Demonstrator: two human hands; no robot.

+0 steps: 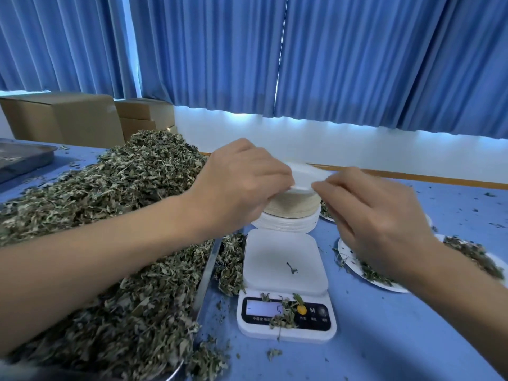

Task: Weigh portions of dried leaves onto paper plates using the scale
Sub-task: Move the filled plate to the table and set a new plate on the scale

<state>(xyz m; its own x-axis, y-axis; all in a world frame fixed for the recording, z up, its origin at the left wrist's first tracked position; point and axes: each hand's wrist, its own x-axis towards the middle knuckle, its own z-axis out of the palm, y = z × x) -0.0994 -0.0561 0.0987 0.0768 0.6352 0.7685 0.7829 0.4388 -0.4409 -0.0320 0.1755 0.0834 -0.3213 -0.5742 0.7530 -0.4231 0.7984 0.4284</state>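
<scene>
At centre frame I see a stack of paper plates (291,215), round, thin and matte, white at the base and cream in the upper layers, standing on the blue table (384,334) just beyond the scale (286,287). The top plate (305,176), white and shallow-rimmed, faces upward and sits on the stack; being circular, it has no long axis. My left hand (236,182) curls its fingers over the plate's left rim and grips it; my right hand (379,215) pinches the near right rim between thumb and forefinger, the other fingers loosely bent. The scale is smooth white plastic, a rounded rectangle whose long axis runs from frame centre toward the lower edge, display end nearest me. One leaf scrap lies on its bare platform; more crumbs partly cover the display, where a 5 is legible. Filling the left half, a heap of dried leaves (123,204), crinkled, grey-green and flaky, spills over a metal tray (209,268). At right, partly under my forearm, a leaf-filled plate (343,253) lies flat. Pleated blue curtains (357,50) and cardboard boxes (63,116) occupy the upper frame.
</scene>
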